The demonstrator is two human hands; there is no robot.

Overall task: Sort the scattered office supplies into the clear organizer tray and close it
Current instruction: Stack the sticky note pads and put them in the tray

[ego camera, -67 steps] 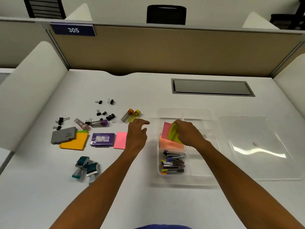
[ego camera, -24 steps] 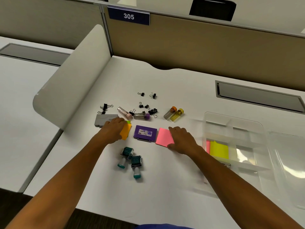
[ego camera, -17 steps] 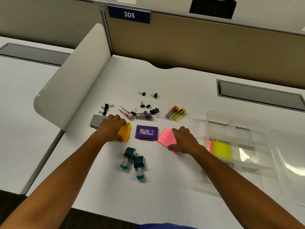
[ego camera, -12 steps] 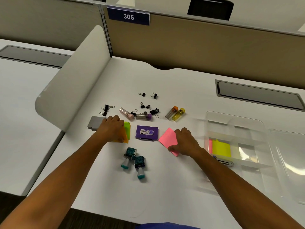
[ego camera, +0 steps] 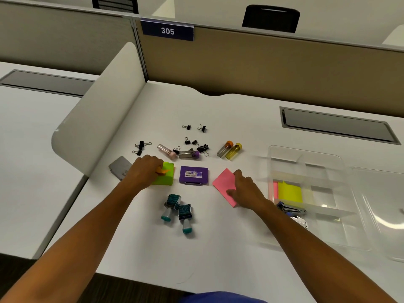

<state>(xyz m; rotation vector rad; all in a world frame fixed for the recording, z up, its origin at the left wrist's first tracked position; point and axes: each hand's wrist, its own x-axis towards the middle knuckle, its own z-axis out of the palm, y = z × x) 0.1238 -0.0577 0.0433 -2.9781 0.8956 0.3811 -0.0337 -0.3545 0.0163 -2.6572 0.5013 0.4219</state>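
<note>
Item: pink sticky-note pad, flat on the desk mid-way along, between the purple case and the clear organizer tray toward the desk's right edge. I judge it light, thin and bendy, its paper prone to fanning; best taken by a lifted edge. My right hand pinches its near-right edge, thumb on top. Item: green pad with an orange sheet, left of the case; my left hand grips it, fingers curled. Colours bright, corners square.

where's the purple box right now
In the head view, the purple box lies flat on the desk between the green notes and pink notes, behind the stamps.
</note>
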